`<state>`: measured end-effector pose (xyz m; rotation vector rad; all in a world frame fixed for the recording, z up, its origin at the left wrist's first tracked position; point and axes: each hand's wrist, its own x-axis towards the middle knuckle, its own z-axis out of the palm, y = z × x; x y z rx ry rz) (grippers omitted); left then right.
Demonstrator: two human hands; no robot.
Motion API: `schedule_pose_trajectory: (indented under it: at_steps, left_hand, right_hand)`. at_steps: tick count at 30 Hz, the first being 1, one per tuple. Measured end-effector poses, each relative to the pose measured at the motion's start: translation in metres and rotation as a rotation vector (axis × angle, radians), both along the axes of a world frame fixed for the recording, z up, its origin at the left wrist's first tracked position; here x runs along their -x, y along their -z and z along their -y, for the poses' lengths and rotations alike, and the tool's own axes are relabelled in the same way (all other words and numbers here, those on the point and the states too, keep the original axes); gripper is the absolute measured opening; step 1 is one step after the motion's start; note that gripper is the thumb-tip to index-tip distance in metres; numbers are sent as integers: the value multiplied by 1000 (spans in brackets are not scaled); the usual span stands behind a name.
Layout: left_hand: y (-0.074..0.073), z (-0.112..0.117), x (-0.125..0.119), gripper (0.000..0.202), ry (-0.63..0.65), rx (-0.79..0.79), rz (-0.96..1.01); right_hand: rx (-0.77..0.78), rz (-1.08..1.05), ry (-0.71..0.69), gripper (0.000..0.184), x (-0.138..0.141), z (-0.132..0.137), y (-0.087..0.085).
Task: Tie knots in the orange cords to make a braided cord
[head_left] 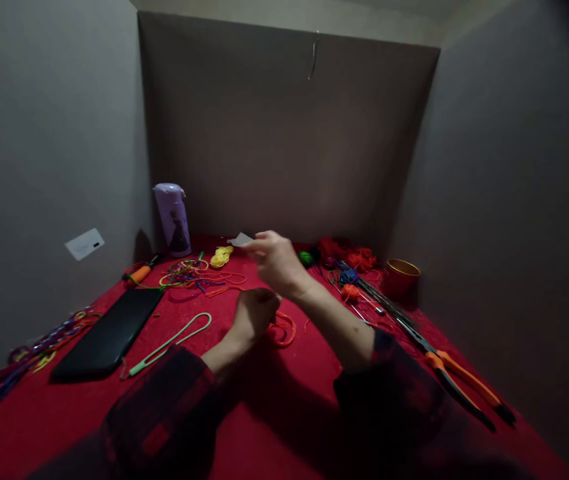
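Observation:
My left hand [254, 312] is low over the red cloth, its fingers closed on an orange-red cord [284, 330] that loops out beneath them. Above and slightly right of it, my right hand [278, 264] is closed and a little blurred, fingertips pointing left. A small white scrap [241, 240] shows right at those fingertips; whether they pinch it or it lies behind them I cannot tell. To the left of my left hand rests a pale green looped cord strap [169, 343]. A bundle of yellow cord [221, 257] lies just beyond my hands.
A black phone [109, 337], tangled coloured cords [189, 275] and a purple bottle [173, 220] stand or lie on the left. Orange-handled long-nose pliers [457, 380], a red bowl [401, 277], and an orange yarn ball [350, 293] are on the right. Grey panels [284, 140] enclose the red cloth [264, 427].

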<state>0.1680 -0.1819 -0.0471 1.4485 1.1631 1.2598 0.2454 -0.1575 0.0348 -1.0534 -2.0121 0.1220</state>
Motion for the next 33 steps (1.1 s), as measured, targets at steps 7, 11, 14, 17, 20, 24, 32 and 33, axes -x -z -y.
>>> schedule_pose_trajectory:
  at_steps: [7,11,14,17,20,24,32,33]
  left_hand:
    - [-2,0,-2,22,39,44,77]
    - [-1,-1,-3,23,54,72,107]
    - [-1,-1,-3,24,69,79,104]
    - [-2,1,-4,25,63,91,98]
    - [-4,3,-4,27,62,98,101]
    - [-4,2,-3,27,64,103,88]
    - [0,-1,-3,25,49,108,91]
    - [0,-1,-2,25,47,107,89]
  right_hand:
    - [-14,-113,449,23,-130,-15,-8]
    - [277,245,589,27,-190,-8,11]
    - [450,409,572,26,-206,-4,36]
    - [476,435,577,23,-202,-1,58]
    - [466,448,611,24,-196,0,70]
    - [452,412,669,20,-199,-6,62]
    - [198,207,990,45,-225,-47,8]
    - [196,216,998,43,-227,-51,9]
